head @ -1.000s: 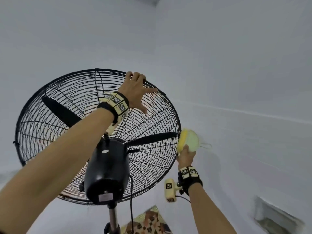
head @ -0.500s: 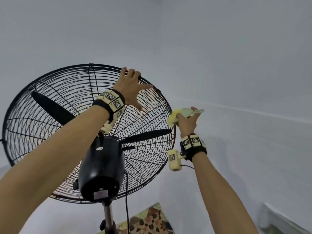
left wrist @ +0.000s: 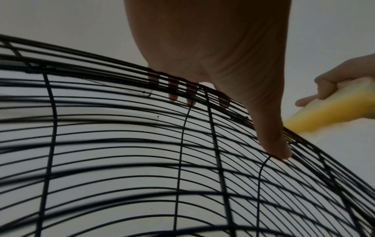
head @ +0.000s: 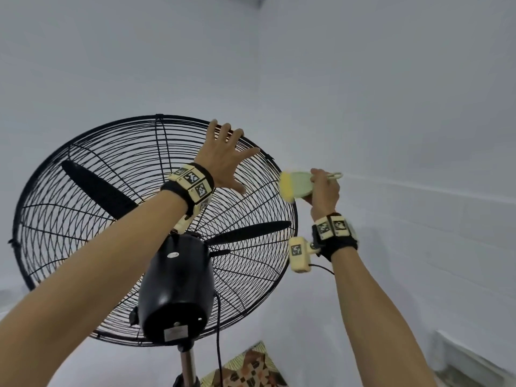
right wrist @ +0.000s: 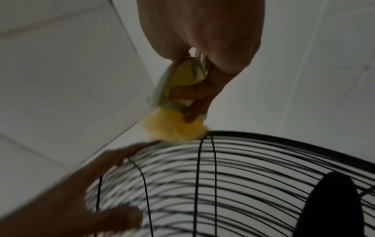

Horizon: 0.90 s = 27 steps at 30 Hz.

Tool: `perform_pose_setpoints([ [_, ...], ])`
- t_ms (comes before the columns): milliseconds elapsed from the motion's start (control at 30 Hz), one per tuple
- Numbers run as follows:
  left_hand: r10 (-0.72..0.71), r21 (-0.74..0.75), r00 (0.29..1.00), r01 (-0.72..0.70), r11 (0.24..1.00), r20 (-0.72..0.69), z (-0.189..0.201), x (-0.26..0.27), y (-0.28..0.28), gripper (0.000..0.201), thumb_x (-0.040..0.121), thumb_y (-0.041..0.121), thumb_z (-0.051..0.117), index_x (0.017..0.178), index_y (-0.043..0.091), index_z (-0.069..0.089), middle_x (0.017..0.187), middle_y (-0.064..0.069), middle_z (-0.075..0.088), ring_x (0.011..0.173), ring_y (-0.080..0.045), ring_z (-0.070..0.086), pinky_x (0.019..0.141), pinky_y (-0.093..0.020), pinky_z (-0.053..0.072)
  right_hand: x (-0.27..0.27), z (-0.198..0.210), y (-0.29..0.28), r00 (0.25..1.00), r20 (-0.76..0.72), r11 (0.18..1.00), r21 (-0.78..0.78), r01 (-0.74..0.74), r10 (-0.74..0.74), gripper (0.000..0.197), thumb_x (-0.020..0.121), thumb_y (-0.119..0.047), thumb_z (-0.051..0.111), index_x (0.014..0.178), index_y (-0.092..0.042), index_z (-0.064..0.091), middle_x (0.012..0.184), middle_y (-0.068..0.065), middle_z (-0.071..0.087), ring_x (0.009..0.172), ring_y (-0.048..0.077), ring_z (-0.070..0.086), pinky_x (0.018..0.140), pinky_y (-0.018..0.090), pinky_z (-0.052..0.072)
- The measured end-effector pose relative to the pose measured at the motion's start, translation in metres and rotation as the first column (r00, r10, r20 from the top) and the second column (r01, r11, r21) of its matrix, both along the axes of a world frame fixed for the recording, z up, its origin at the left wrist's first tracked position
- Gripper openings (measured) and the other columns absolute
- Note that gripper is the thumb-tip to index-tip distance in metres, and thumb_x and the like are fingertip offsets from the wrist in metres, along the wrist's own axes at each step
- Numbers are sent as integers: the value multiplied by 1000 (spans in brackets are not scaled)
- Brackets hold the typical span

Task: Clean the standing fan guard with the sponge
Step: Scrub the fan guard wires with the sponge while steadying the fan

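The black wire fan guard fills the left half of the head view, seen from behind. My left hand holds its upper right rim: the fingers hook over the rim and show through the wires, and the thumb presses on the rear wires. My right hand grips a sponge with a pale green back and a yellow pad. The yellow pad touches the guard's rim just right of my left thumb. The pad is blurred in the left wrist view.
The black motor housing sits behind the guard on a metal pole, with a cord hanging down. Black blades stand still inside. White walls surround the fan. A patterned cloth lies below.
My right hand has carried the sponge up along the guard's right rim, from about blade height to the upper right. My left hand has kept its hold on the top rim.
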State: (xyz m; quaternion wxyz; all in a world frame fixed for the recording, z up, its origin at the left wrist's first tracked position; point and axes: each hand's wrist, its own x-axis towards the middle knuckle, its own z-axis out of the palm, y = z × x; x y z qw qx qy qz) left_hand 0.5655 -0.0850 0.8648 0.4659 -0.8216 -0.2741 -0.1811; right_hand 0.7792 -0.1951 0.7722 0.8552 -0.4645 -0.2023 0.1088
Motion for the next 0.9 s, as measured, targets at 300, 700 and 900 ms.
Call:
perform_pose_setpoints([
  [300, -26, 15, 1000, 26, 1000, 15, -3, 2, 6, 116, 66, 99, 53, 162, 44, 17, 166, -16, 24, 152, -45, 22, 123, -70, 9, 5, -10, -1, 998, 21, 998, 1, -61, 61, 18, 95, -20, 60, 106, -11, 70, 103, 5, 66, 99, 26, 65, 70, 36, 60],
  [700, -24, -44, 1000, 25, 999, 16, -1, -9, 8, 119, 70, 98, 50, 165, 40, 8, 172, -14, 9, 158, -42, 11, 124, -69, 4, -5, -22, -18, 999, 38, 1000, 6, 30, -30, 35, 79, -31, 71, 101, -5, 74, 95, 5, 65, 87, 22, 62, 59, 30, 50],
  [900, -16, -20, 985, 20, 1000, 169, -17, -63, 25, 140, 61, 101, 54, 164, 34, -13, 174, -11, -3, 159, -40, 1, 124, -70, 3, -53, -39, -13, 987, 120, 975, 204, 85, -111, 25, 106, -33, 56, 125, -20, 67, 116, -7, 64, 108, 16, 67, 77, 36, 64],
])
